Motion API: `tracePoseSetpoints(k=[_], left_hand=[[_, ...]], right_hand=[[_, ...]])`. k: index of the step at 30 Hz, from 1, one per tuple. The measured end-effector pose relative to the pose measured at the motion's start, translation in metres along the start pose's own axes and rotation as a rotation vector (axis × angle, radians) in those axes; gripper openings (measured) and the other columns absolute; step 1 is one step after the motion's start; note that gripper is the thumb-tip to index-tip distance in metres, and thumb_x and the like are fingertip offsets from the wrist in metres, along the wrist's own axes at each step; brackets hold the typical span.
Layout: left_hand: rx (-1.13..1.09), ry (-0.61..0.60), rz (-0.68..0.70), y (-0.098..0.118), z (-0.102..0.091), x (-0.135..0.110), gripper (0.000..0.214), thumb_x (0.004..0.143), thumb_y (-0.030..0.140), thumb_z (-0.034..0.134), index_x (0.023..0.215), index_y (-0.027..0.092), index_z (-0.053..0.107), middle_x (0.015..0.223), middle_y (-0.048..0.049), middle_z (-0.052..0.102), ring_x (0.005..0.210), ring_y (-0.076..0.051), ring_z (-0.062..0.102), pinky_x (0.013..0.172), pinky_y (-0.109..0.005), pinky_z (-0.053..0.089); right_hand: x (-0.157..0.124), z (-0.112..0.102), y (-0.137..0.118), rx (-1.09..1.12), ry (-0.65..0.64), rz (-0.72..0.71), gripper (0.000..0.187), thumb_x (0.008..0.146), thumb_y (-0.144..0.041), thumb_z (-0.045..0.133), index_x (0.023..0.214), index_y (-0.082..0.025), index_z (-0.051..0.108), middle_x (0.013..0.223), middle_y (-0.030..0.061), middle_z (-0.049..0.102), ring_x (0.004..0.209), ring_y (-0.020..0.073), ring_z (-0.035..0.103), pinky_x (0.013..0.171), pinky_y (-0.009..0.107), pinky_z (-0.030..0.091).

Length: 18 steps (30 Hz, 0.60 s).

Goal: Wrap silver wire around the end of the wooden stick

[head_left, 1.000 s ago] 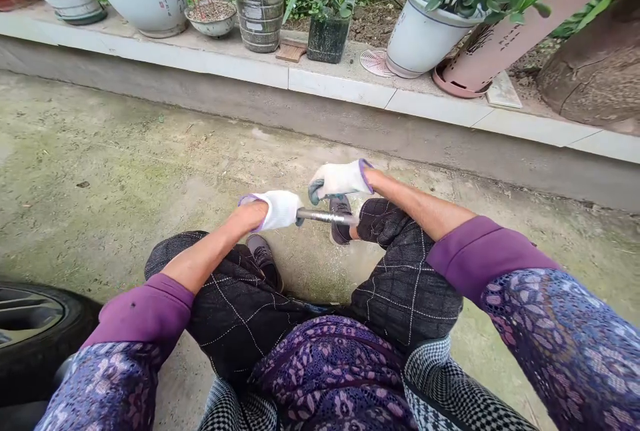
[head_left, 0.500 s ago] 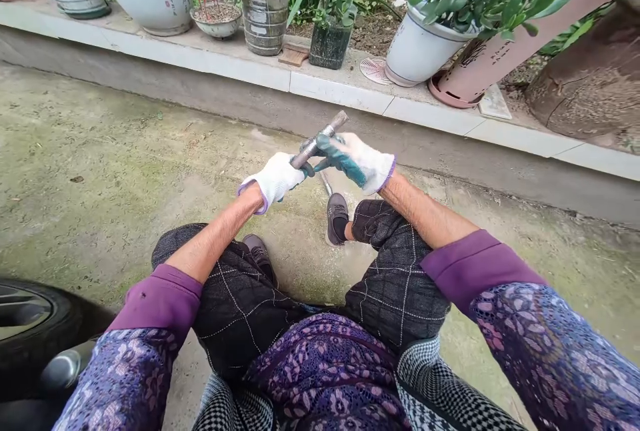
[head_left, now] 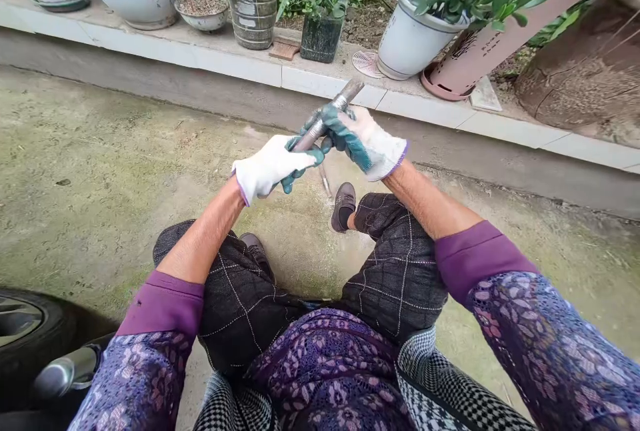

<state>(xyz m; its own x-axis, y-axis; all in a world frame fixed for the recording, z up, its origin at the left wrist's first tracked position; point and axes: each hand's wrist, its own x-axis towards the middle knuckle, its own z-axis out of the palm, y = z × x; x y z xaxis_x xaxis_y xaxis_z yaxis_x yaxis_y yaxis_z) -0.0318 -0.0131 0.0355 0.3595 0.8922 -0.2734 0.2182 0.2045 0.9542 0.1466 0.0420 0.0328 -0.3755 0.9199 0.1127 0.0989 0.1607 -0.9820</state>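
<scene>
Both my hands wear white gloves with green palms and are raised in front of my knees. My left hand (head_left: 270,167) grips the lower end of a grey metal rod (head_left: 344,95) that slants up to the right. My right hand (head_left: 367,139) is wrapped around the rod's middle, and the rod's upper tip pokes out above its fingers. A thinner metal piece (head_left: 325,182) hangs down below the two hands; what it joins to is hidden.
A raised tiled ledge (head_left: 240,65) along the back carries several plant pots, among them a white pot (head_left: 410,44) and a dark pot (head_left: 320,37). A tyre (head_left: 27,331) sits at the lower left. Concrete ground (head_left: 110,171) lies ahead of my shoes.
Both hands have lifted the rod from level above my shoes to a steep slant. My right hand, which hovered over it, now grips it.
</scene>
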Motion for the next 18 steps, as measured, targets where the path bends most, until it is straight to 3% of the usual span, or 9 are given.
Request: tracePoseSetpoints(k=[3,7,9,13,18], left_hand=[[-0.148,-0.045,0.122,0.008,-0.004,-0.006,0.031,0.094,0.041,0.056,0.092,0.012,0.065,0.058,0.0018,0.051,0.041,-0.007,0.043,0.038,-0.020,0.040],[-0.348,-0.173,0.104,0.009,-0.007,-0.005,0.031,0.095,0.042,0.054,0.098,0.013,0.063,0.062,0.0028,0.050,0.041,-0.006,0.041,0.036,-0.018,0.037],[-0.391,-0.169,0.082,0.008,-0.006,-0.002,0.025,0.091,0.039,0.059,0.091,0.015,0.060,0.059,0.0056,0.044,0.038,-0.004,0.035,0.034,-0.017,0.031],[-0.323,-0.032,0.021,0.005,-0.005,0.004,0.021,0.083,0.035,0.066,0.081,0.019,0.052,0.052,0.0102,0.033,0.035,-0.003,0.024,0.032,-0.017,0.022],[0.181,0.265,-0.067,-0.013,-0.010,0.014,0.023,0.084,0.041,0.064,0.088,0.019,0.057,0.053,0.0083,0.039,0.038,-0.005,0.029,0.036,-0.019,0.027]], right_hand=[[0.008,-0.004,-0.010,-0.010,-0.071,-0.042,0.036,0.091,-0.054,0.061,0.079,-0.020,0.059,0.070,0.0012,0.061,0.060,0.0102,0.051,0.051,0.023,0.045],[0.011,-0.005,-0.009,-0.006,-0.128,-0.052,0.045,0.086,-0.063,0.062,0.076,-0.020,0.057,0.065,0.0005,0.058,0.055,0.0107,0.050,0.047,0.024,0.045],[0.007,-0.006,-0.003,-0.032,-0.186,-0.011,0.041,0.086,-0.059,0.063,0.076,-0.019,0.057,0.064,0.0003,0.058,0.055,0.0107,0.051,0.047,0.024,0.045],[-0.006,-0.011,0.007,-0.240,-0.277,0.066,0.019,0.088,-0.034,0.059,0.083,-0.016,0.063,0.061,-0.0025,0.055,0.051,0.0096,0.046,0.048,0.023,0.040],[-0.026,-0.014,-0.002,-0.637,-0.296,-0.120,0.021,0.089,-0.021,0.049,0.088,-0.016,0.070,0.077,0.0018,0.068,0.067,0.0126,0.054,0.066,0.026,0.041]])
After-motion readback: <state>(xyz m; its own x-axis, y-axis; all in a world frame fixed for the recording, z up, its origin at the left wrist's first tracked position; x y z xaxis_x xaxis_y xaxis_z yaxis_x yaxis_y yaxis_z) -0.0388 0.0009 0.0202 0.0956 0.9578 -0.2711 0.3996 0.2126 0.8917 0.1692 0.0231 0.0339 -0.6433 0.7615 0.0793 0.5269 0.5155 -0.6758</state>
